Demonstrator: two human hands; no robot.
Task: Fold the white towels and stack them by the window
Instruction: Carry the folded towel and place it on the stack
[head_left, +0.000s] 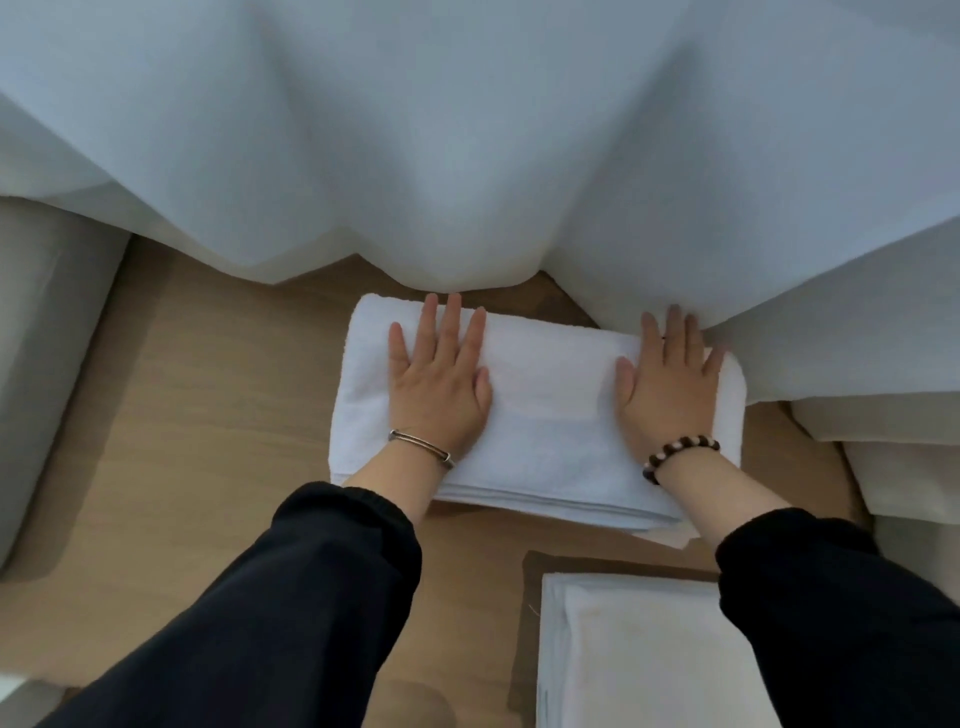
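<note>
A white towel (545, 410), folded into a thick rectangle with its layered edges toward the person, lies on the wooden floor (208, 415) against the hem of the pale curtain (467, 156). The left hand (439, 384) and right hand (667, 387) press flat on its top near either end, fingers straight, grasping nothing.

Sheer white curtain (467, 130) from 10 to 2 o'clock, hanging in soft folds, hem reaching the floor, with pale daylight through it. Light wooden floor (182, 415) toward 8 o'clock. Grey upholstered furniture (47, 338) at 9 o'clock. Cream fabric (893, 467) at 4 o'clock.
</note>
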